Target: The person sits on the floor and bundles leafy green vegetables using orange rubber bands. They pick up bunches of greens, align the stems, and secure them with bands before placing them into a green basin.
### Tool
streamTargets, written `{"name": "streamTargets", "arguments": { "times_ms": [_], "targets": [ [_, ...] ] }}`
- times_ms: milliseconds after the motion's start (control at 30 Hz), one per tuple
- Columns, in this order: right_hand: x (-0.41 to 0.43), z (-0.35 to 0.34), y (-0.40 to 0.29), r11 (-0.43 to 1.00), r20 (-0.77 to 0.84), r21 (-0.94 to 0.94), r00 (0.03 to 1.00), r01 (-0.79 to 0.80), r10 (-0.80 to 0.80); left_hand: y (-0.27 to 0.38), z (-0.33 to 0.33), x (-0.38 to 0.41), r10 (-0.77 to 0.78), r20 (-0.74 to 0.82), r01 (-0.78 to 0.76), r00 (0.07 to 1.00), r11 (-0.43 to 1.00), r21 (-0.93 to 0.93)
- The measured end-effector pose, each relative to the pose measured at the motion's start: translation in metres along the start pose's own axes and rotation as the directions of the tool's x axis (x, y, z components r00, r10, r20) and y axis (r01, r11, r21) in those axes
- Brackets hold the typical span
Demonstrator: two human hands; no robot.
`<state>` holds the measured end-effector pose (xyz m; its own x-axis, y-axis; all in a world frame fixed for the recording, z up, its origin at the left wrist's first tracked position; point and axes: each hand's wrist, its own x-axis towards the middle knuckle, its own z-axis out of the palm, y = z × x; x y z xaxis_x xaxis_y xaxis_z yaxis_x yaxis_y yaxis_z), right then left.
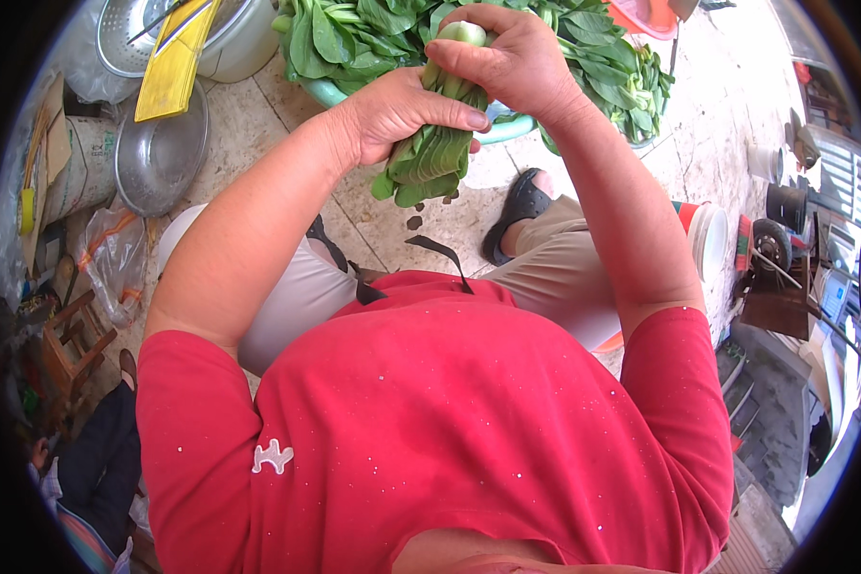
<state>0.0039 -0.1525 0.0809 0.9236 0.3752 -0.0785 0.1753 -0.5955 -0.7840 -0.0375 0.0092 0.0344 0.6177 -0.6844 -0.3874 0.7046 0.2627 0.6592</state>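
Observation:
Both hands hold one head of leafy greens (430, 158) in front of me, its pale root end up and its leaves hanging down. My left hand (402, 115) grips the stalks and upper leaves, thumb across the front. My right hand (499, 61) closes round the pale root end, above my left hand. Beyond the hands, heaped leafy greens (344, 36) cover much of a light green basin (513, 130), whose rim shows beneath them. More greens (617, 79) lie at the right of the heap.
At upper left are a metal colander (115, 43), a yellow board-like tool (172, 72) and a metal bowl (161, 161). A clear plastic bag (111, 265) and wooden stool (79, 344) stand left; a seated person's legs (100, 445) show below. A white bucket (708, 240) is right, an orange basin (646, 25) upper right.

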Motion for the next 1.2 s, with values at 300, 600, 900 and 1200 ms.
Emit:
{"name": "streamTargets", "arguments": {
  "times_ms": [300, 600, 900, 1200],
  "targets": [
    [0.003, -0.002, 0.007, 0.973, 0.026, 0.090, 0.976, 0.213, -0.216, 0.000, 0.011, -0.005, 0.042, -0.039, -0.043, 0.998, 0.999, -0.024],
    [0.002, 0.013, -0.004, 0.957, 0.086, 0.186, 0.967, 0.223, -0.242, -0.018, 0.016, 0.000, 0.244, -0.397, -0.129, 0.885, 0.947, 0.295],
    [0.015, 0.027, -0.003, 0.930, 0.187, 0.336, 0.956, 0.152, -0.224, -0.016, 0.008, -0.020, 0.181, -0.375, -0.191, 0.909, 0.982, 0.011],
    [0.023, 0.013, 0.006, 0.663, 0.330, 0.730, 0.935, -0.165, -0.130, 0.016, -0.002, -0.042, 0.384, -0.416, -0.428, 0.824, 0.903, -0.014]
  ]
}}
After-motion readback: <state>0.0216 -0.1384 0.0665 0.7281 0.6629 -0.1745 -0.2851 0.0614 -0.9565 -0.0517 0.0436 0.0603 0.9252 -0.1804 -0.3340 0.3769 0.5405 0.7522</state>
